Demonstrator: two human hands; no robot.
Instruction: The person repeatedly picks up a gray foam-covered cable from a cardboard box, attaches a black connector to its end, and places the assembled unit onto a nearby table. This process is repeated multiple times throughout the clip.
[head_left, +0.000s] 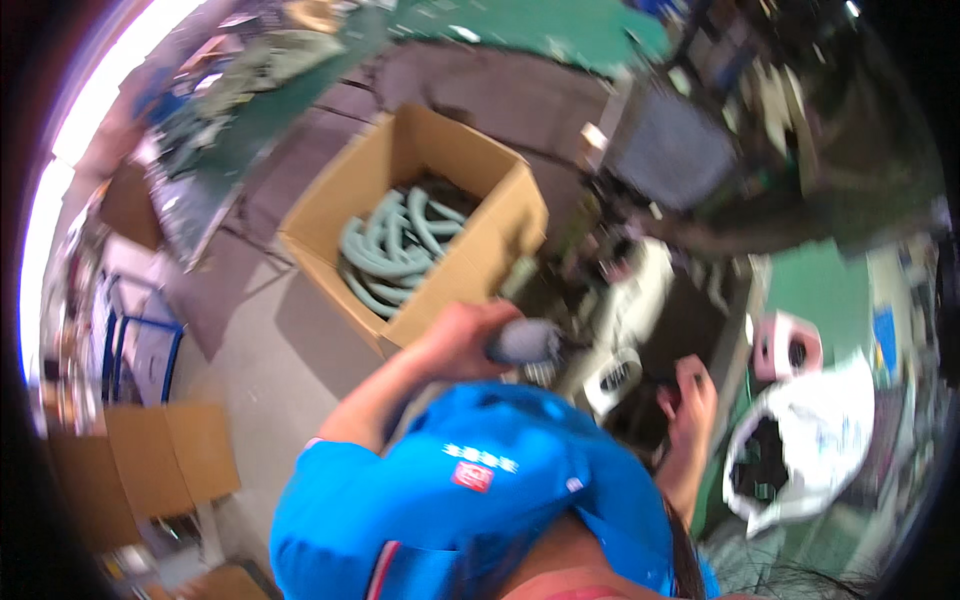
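My left hand (469, 341) is closed around a blurred grey rounded object (529, 341) beside the near edge of a cardboard box. Inside that open box (469, 281) lie several curved grey-green tube-like pieces (394, 232). My right hand (691, 405) is to the right, palm inward with fingers apart; nothing is plainly seen in it. Between the hands is a white and dark machine-like thing (615, 379), too blurred to name surely.
A pink device (787, 346) and an open white plastic bag (832, 435) with dark contents are at the right. A grey-blue seat (667, 146) stands beyond. Green-topped tables (525, 30) lie at the far side. Flattened cardboard (169, 457) and a blue-framed rack (142, 322) are at the left.
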